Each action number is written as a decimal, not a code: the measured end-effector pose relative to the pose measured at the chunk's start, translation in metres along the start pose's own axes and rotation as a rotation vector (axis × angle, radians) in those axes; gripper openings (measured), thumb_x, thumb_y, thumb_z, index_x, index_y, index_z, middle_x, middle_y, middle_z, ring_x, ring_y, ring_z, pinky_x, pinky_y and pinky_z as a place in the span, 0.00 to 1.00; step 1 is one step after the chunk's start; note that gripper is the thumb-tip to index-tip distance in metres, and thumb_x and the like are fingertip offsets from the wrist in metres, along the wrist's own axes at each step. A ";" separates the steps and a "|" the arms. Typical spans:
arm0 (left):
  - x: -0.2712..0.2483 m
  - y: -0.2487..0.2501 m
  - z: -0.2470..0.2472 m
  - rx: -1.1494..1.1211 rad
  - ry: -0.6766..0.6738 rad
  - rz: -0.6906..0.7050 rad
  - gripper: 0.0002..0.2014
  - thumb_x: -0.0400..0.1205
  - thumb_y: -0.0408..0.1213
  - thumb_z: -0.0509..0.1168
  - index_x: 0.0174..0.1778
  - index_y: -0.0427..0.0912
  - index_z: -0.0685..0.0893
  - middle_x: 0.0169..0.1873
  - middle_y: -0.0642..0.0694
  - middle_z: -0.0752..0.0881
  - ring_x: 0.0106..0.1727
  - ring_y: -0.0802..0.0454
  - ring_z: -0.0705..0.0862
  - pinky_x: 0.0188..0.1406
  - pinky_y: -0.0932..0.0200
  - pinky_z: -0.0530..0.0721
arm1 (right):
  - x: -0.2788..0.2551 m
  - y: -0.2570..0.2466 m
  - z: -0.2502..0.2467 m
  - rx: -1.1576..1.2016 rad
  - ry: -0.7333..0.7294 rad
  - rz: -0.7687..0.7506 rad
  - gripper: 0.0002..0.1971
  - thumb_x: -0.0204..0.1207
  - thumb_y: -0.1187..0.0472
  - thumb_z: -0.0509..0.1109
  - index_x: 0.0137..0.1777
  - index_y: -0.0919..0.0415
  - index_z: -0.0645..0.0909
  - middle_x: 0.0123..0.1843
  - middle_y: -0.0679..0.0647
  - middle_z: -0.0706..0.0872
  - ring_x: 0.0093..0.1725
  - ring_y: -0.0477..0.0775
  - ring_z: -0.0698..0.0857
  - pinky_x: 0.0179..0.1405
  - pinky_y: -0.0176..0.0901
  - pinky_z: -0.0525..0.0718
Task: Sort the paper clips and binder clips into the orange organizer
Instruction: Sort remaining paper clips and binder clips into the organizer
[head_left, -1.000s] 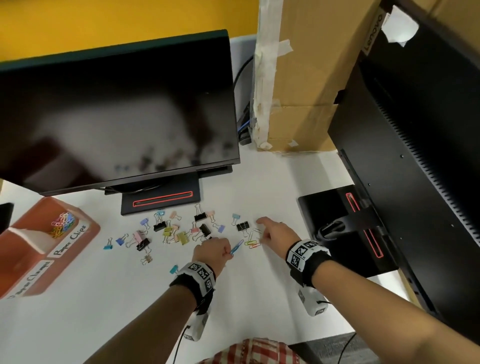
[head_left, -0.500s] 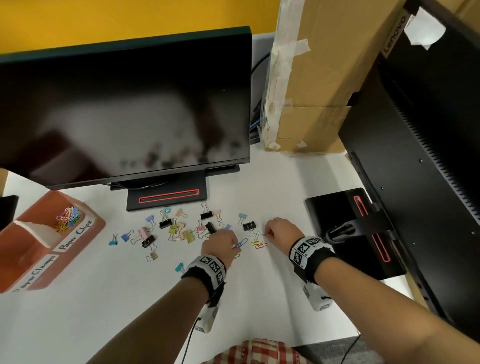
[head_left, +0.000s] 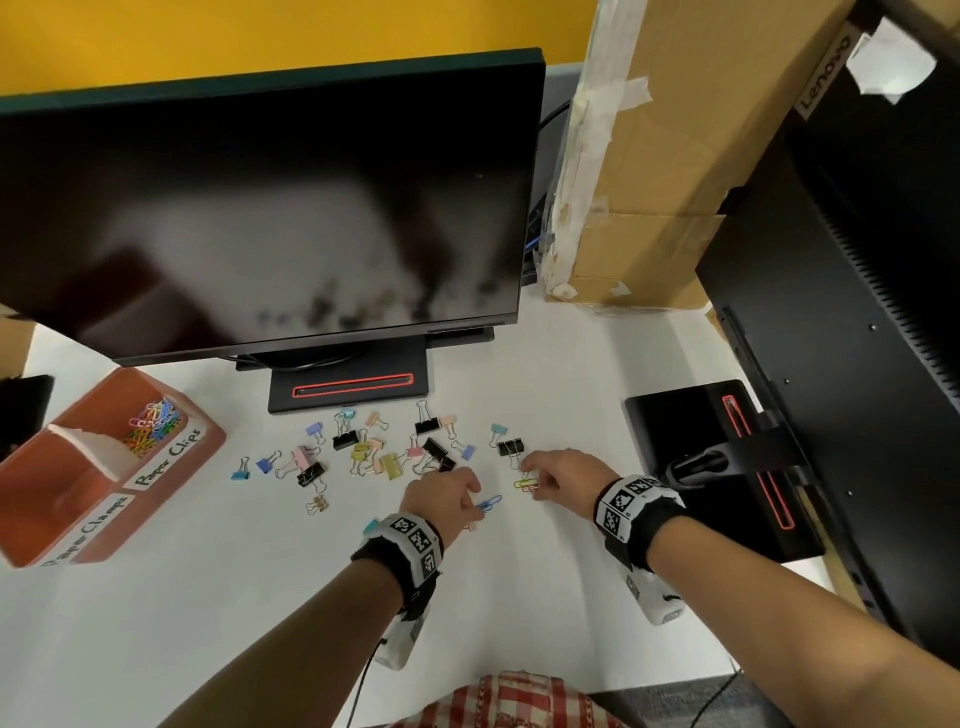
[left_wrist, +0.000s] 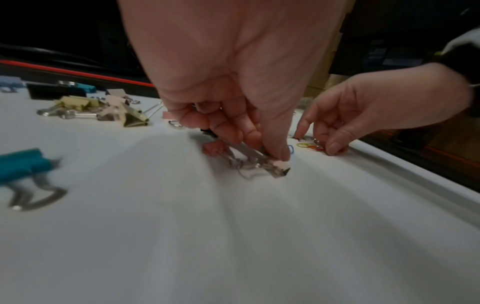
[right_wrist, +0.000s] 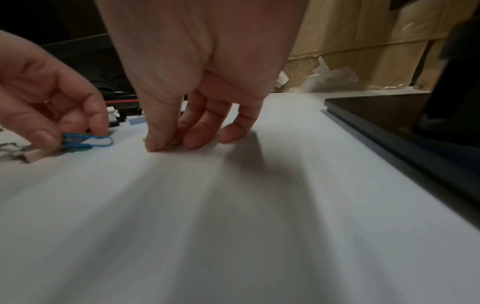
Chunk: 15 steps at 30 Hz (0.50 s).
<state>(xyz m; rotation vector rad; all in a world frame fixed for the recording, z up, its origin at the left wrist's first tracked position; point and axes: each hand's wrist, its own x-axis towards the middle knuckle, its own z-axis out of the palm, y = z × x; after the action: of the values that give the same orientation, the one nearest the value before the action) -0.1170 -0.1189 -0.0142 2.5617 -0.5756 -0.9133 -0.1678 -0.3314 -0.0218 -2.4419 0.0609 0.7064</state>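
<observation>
Pinching a blue paper clip (head_left: 488, 503) in the left hand (head_left: 441, 496) while closing right hand (head_left: 563, 475) fingertips onto yellow paper clips (head_left: 525, 485) on the bench (head_left: 260, 597), needing a slid, nail-edge lift before crossing to the orange organizer (head_left: 202, 441) at far left.

Yellow paper clip (right_wrist: 143, 139) mostly hidden under the right hand (right_wrist: 197, 86) grip, teal binder clip (left_wrist: 24, 164) left of the left hand (left_wrist: 233, 72) grip blurred and edge-cut

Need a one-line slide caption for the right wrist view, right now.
Right hand fingertips press on the white desk over a yellow paper clip; left hand pinches a blue paper clip.
</observation>
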 end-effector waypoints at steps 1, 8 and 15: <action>0.001 0.001 0.001 0.025 0.008 0.003 0.10 0.77 0.45 0.67 0.53 0.52 0.80 0.40 0.54 0.91 0.44 0.57 0.84 0.45 0.61 0.80 | 0.001 -0.001 0.000 0.009 0.011 0.007 0.18 0.75 0.59 0.70 0.64 0.52 0.76 0.51 0.53 0.86 0.44 0.49 0.77 0.54 0.44 0.78; 0.011 0.011 0.004 0.218 0.006 0.010 0.08 0.79 0.48 0.64 0.49 0.52 0.84 0.51 0.52 0.86 0.54 0.50 0.82 0.55 0.52 0.81 | 0.007 -0.006 0.003 -0.007 0.083 0.031 0.08 0.77 0.58 0.68 0.52 0.60 0.83 0.48 0.53 0.75 0.55 0.58 0.79 0.56 0.48 0.79; 0.016 0.016 0.005 0.331 -0.051 0.009 0.09 0.81 0.46 0.62 0.53 0.49 0.83 0.55 0.47 0.83 0.58 0.47 0.81 0.53 0.52 0.76 | 0.006 -0.009 0.004 -0.044 0.095 -0.010 0.08 0.77 0.61 0.68 0.51 0.64 0.83 0.58 0.58 0.81 0.59 0.59 0.77 0.60 0.48 0.77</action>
<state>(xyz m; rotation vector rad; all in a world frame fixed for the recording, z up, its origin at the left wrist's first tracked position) -0.1128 -0.1414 -0.0189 2.8290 -0.8124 -0.9509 -0.1631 -0.3210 -0.0231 -2.5154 0.0710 0.5930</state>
